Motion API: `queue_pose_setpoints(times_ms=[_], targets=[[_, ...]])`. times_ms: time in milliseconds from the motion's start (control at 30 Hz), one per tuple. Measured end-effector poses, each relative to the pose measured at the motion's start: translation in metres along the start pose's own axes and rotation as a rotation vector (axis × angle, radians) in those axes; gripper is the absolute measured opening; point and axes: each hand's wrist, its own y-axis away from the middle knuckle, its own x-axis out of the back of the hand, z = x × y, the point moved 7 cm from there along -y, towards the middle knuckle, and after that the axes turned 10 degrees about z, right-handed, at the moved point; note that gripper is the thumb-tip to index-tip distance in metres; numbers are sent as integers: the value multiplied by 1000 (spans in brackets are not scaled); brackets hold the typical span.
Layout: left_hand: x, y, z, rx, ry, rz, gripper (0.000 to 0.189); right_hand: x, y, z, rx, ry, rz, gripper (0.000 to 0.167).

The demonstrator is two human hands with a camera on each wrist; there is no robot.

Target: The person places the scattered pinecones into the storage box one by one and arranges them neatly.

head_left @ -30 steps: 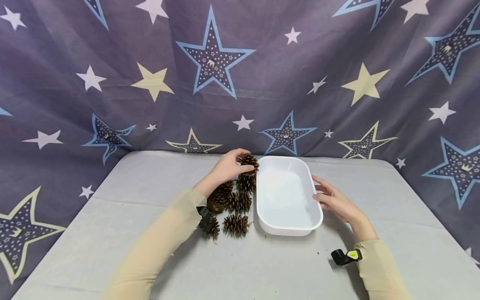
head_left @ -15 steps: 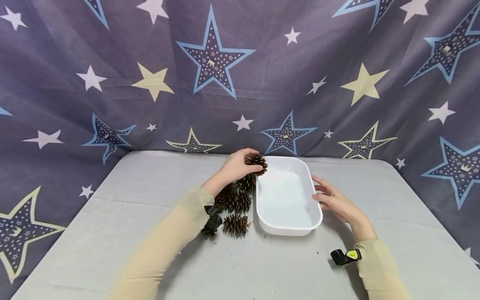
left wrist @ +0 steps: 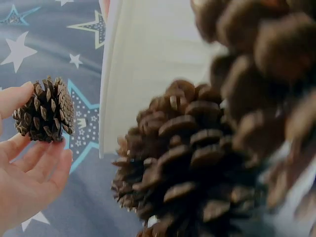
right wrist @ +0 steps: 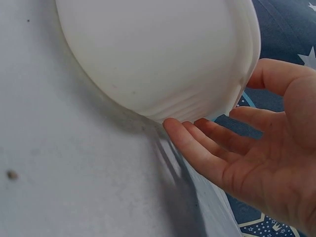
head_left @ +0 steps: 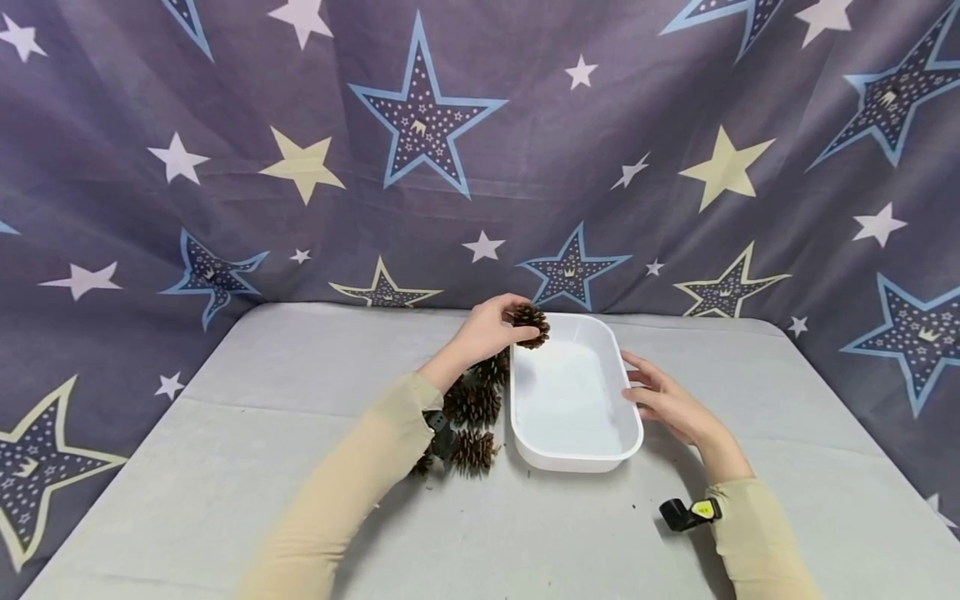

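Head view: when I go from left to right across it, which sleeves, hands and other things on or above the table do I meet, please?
left sleeve → left hand with its held pine cone → white tray → right hand → right sleeve

in the head view, the left sleeve and the black gadget on that wrist hide some pine cones on the bench, so they are hard to count, and the bottom edge cuts off that sleeve and the right sleeve. in the left wrist view, the nearest cone is blurry and runs off the picture, and cones cover part of the white box. in the right wrist view, the box and the right hand are cut off, and a brown speck is too blurry to name.
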Motion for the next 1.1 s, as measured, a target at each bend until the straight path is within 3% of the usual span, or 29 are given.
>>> queue_pose_setpoints(times_ms=[467, 1100], targets=[[-21, -1, 13, -21, 62, -54, 53, -1, 0, 1, -1, -11, -7, 69], [-52, -9, 21, -17, 60, -82, 52, 0, -2, 3, -1, -14, -3, 70]])
